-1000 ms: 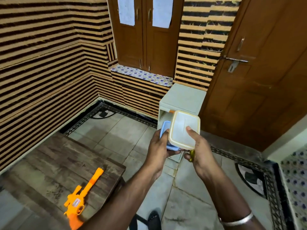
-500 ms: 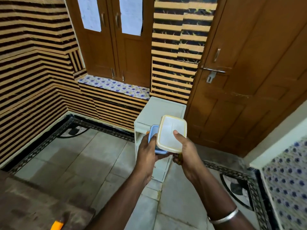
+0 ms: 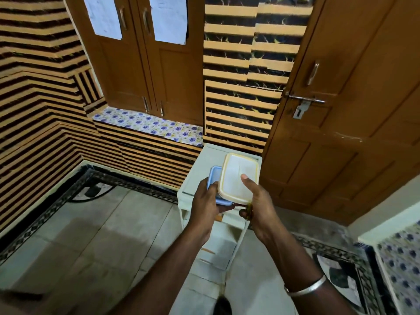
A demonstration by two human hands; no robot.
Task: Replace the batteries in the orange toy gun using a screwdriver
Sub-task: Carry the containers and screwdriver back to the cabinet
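- A silver bangle [image 3: 305, 289] sits on the right wrist, nearest the camera; both forearms reach forward over the floor.
- The left hand [image 3: 204, 208] grips a blue box [image 3: 214, 185]: thumb on its near left rim, fingers curled underneath.
- The right hand [image 3: 259, 208] pinches a white lid [image 3: 238, 176] with a yellowish rim, the thumb lying straight on its upper face and the fingers under it. The lower fingers curl round a small dark yellow-green thing [image 3: 248, 209] (too little of it shows to say what it is).
- The lid's long axis runs away from the person, with its far end raised and its face turned to the camera. Its left edge overlaps the box's right side.
- The orange toy gun is outside this view.
- Just below and beyond the hands stands a white drawer unit [image 3: 227, 244], backed against the striped wall [image 3: 238, 98], with a brown door [image 3: 341, 144] close on its right.
- Open tiled floor [image 3: 102, 235] spreads to the left, out to the patterned border along the walls.
- Farthest off, a floral ledge [image 3: 147, 123] runs under closed brown shutters [image 3: 141, 64].
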